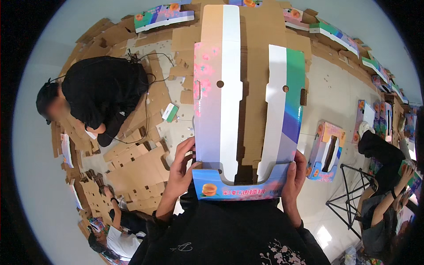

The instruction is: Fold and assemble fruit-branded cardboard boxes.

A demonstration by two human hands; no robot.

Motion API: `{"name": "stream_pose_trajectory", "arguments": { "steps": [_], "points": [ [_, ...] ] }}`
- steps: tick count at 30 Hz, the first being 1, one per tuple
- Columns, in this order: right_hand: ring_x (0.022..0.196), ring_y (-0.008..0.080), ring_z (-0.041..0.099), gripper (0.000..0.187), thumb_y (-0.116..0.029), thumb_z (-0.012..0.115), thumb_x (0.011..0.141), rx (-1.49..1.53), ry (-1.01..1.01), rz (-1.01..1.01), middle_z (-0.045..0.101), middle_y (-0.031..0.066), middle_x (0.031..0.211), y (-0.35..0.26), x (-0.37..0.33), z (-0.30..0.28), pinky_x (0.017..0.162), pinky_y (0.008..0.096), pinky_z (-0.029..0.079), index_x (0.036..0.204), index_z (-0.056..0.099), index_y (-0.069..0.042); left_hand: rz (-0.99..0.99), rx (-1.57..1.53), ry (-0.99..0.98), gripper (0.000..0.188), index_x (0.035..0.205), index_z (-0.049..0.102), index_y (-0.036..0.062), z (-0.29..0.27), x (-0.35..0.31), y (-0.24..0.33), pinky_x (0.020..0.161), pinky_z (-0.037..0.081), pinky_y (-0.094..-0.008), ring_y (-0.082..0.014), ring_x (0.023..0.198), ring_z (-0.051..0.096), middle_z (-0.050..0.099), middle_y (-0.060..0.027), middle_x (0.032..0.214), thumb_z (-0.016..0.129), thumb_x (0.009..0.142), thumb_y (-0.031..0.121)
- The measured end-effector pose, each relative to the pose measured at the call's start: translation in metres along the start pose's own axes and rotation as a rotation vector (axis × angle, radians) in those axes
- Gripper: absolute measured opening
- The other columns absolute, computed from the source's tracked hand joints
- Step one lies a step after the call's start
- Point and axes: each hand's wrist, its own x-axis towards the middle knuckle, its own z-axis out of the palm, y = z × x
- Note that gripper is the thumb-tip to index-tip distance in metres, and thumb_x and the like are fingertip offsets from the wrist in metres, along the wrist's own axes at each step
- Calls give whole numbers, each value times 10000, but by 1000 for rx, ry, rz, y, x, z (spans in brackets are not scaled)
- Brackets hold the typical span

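A printed cardboard fruit box (207, 128), part folded, stands up in front of me. Its near end panel (238, 191) carries a peach picture on blue and lies toward my chest. Two long white-edged side flaps lean inward, with a gap between them that shows the brown inside. My left hand (180, 170) grips the near left corner, thumb on the edge of the end panel. At the near right corner my right hand (293, 179) holds the box the same way. The fingertips behind the walls are hidden.
A folded box (327, 150) lies on the tiled floor to the right, near a black folding stool frame (351, 198). Brown cardboard sheets (137, 176) cover the floor at left. A person in black (104, 92) crouches there; others sit lower left and at right. More boxes line the walls.
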Motion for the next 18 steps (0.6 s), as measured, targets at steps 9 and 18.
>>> {"name": "stream_pose_trajectory", "arguments": {
  "steps": [9, 18],
  "points": [
    [1191, 189, 498, 410, -272, 479, 1053, -7, 16, -16, 550, 100, 1271, 0, -2, 1, 1045, 340, 367, 1350, 501, 8, -40, 102, -25, 696, 1490, 409, 71, 3, 7, 25, 953, 446, -318, -174, 1063, 502, 436, -81, 1400, 568, 843, -134],
    [1180, 186, 509, 415, -284, 484, 1050, 13, 13, -29, 559, 99, 1266, 2, 0, -1, 1043, 339, 371, 1341, 509, 10, -5, 12, 45, 589, 1433, 453, 19, 2, 1, 9, 874, 447, -288, -133, 958, 495, 448, -88, 1331, 550, 868, -117]
  ]
}}
